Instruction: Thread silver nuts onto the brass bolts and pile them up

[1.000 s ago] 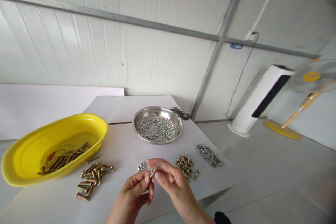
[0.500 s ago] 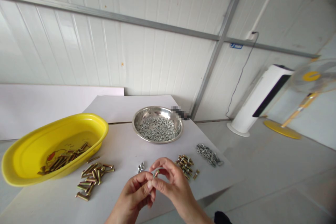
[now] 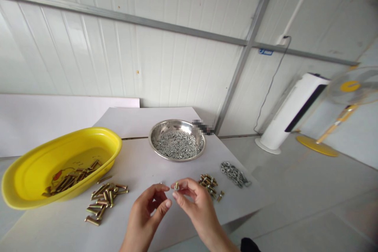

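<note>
Hands, pair, bare, side by side at lower middle of view; fingertips near each other, narrow gap between.

Left hand (image 3: 149, 208): palm turned inward, thumb and forefinger spread apart, tips facing across gap; remaining fingers loosely curled behind. Left forearm (image 3: 133, 240): bare, rising from bottom edge, leaning right.

Right hand (image 3: 196, 201): thumb and forefinger in close pinch, other fingers bent behind. Right forearm (image 3: 222, 238): bare, slanting up and leftward from bottom edge.

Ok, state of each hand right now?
Left hand: open, nothing visible in its grip.
Right hand: closed, holding a bolt between thumb and fingers.
</note>
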Demonstrator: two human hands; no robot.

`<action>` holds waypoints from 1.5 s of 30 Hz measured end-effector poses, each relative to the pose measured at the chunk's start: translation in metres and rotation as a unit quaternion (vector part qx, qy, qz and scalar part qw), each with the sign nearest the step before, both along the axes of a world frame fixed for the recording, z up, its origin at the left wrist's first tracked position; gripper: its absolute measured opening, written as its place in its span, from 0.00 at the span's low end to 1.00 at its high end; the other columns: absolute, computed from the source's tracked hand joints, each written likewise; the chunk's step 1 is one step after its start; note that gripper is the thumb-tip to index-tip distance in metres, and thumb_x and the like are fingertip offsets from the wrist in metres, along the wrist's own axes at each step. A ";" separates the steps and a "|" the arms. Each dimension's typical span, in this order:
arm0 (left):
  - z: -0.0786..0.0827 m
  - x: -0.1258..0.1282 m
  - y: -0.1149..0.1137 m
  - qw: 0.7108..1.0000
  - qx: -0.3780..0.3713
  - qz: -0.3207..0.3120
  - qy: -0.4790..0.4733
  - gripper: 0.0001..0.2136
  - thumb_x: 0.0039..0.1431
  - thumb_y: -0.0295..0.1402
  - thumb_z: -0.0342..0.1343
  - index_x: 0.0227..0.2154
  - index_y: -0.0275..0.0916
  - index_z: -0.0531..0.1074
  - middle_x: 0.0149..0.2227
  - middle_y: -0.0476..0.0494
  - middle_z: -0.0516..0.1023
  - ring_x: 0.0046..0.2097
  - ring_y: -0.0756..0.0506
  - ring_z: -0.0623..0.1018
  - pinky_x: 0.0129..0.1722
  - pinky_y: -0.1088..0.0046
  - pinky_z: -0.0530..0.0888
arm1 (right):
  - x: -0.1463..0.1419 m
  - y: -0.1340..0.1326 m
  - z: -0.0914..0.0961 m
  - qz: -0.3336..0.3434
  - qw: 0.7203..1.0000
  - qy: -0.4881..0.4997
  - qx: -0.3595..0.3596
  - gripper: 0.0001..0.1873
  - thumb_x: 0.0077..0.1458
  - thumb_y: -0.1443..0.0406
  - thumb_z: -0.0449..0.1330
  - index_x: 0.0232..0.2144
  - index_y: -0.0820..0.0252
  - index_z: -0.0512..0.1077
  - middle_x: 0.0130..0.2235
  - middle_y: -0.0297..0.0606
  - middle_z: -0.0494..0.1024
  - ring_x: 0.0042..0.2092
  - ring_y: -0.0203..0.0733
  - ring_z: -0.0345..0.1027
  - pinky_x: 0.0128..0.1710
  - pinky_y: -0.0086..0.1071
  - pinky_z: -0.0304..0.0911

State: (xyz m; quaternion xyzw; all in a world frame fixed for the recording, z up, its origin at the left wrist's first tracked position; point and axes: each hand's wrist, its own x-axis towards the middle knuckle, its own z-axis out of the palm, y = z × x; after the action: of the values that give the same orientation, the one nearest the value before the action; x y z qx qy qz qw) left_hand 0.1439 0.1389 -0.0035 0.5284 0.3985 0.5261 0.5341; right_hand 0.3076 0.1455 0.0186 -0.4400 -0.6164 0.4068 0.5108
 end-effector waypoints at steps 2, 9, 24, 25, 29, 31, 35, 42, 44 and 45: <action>0.003 -0.002 -0.002 0.998 0.034 0.030 0.041 0.15 0.51 0.37 0.68 0.41 0.40 0.78 0.32 0.44 0.77 0.34 0.44 0.76 0.35 0.73 0.74 | -0.002 -0.002 -0.001 -0.010 0.998 -0.062 0.008 0.02 0.54 0.68 0.64 0.30 0.59 0.74 0.30 0.36 0.80 0.33 0.41 0.75 0.35 0.29 0.69; 0.000 0.001 -0.004 0.999 -0.008 0.036 -0.014 0.11 0.46 0.34 0.71 0.33 0.38 0.79 0.29 0.45 0.81 0.29 0.46 0.77 0.29 0.75 0.75 | -0.009 -0.008 -0.001 -0.023 0.986 -0.142 0.090 0.09 0.49 0.76 0.63 0.29 0.57 0.73 0.31 0.32 0.76 0.31 0.37 0.71 0.32 0.27 0.66; -0.001 -0.011 0.000 0.997 -0.034 0.023 -0.071 0.08 0.45 0.28 0.72 0.30 0.39 0.81 0.29 0.48 0.83 0.32 0.48 0.79 0.35 0.76 0.77 | -0.007 -0.001 -0.004 0.021 0.999 0.048 -0.010 0.04 0.51 0.68 0.67 0.33 0.60 0.77 0.32 0.38 0.79 0.34 0.41 0.74 0.34 0.29 0.69; 0.000 -0.011 -0.001 0.998 -0.022 0.027 -0.056 0.08 0.46 0.28 0.71 0.30 0.39 0.81 0.30 0.47 0.83 0.32 0.47 0.80 0.35 0.76 0.78 | -0.007 -0.001 -0.005 0.019 0.998 0.048 -0.021 0.05 0.52 0.66 0.67 0.33 0.61 0.77 0.31 0.37 0.79 0.32 0.41 0.73 0.32 0.29 0.67; 0.001 -0.009 -0.004 0.997 0.046 0.063 0.024 0.06 0.49 0.29 0.69 0.31 0.40 0.81 0.30 0.46 0.83 0.32 0.45 0.81 0.33 0.76 0.78 | -0.006 -0.006 -0.005 0.011 0.999 -0.007 -0.031 0.12 0.57 0.58 0.64 0.28 0.61 0.73 0.24 0.31 0.72 0.26 0.35 0.64 0.25 0.26 0.59; 0.001 -0.008 -0.005 0.991 0.096 0.070 0.066 0.05 0.51 0.29 0.68 0.33 0.41 0.81 0.31 0.45 0.83 0.33 0.45 0.82 0.34 0.75 0.79 | -0.008 -0.008 -0.006 0.006 0.998 -0.050 -0.024 0.18 0.61 0.56 0.60 0.24 0.60 0.68 0.21 0.29 0.67 0.24 0.34 0.61 0.24 0.25 0.56; -0.002 -0.008 -0.007 0.978 0.156 0.062 0.122 0.06 0.53 0.28 0.65 0.35 0.42 0.81 0.34 0.45 0.84 0.35 0.45 0.83 0.36 0.76 0.80 | -0.010 -0.011 -0.011 0.009 0.995 -0.093 -0.043 0.30 0.68 0.52 0.49 0.16 0.59 0.61 0.16 0.29 0.62 0.20 0.32 0.58 0.24 0.26 0.54; 0.000 -0.009 -0.002 0.997 0.006 0.074 -0.006 0.07 0.51 0.33 0.68 0.34 0.40 0.81 0.27 0.48 0.83 0.30 0.47 0.81 0.32 0.77 0.78 | -0.008 -0.011 0.000 0.015 0.999 -0.037 -0.021 0.16 0.66 0.55 0.52 0.34 0.59 0.72 0.27 0.33 0.74 0.28 0.37 0.67 0.28 0.27 0.61; 0.003 -0.010 0.000 0.996 -0.025 0.069 -0.059 0.08 0.48 0.33 0.70 0.32 0.39 0.81 0.24 0.49 0.82 0.28 0.48 0.79 0.31 0.77 0.77 | -0.008 -0.011 0.003 0.017 0.999 -0.050 0.009 0.08 0.61 0.62 0.60 0.42 0.57 0.72 0.34 0.34 0.77 0.32 0.37 0.70 0.31 0.27 0.64; 0.005 -0.010 0.001 0.994 -0.035 0.067 -0.076 0.08 0.48 0.33 0.70 0.32 0.38 0.81 0.24 0.49 0.82 0.28 0.49 0.78 0.31 0.77 0.77 | -0.008 -0.011 0.003 0.015 0.998 -0.060 0.026 0.11 0.57 0.66 0.62 0.44 0.56 0.72 0.37 0.34 0.78 0.33 0.37 0.71 0.32 0.26 0.64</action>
State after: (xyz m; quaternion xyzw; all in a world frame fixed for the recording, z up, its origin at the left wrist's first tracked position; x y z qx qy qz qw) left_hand 0.1342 0.1397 0.0012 0.4399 0.4093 0.5852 0.5445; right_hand 0.2995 0.1348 0.0216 -0.4413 -0.6624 0.3714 0.4781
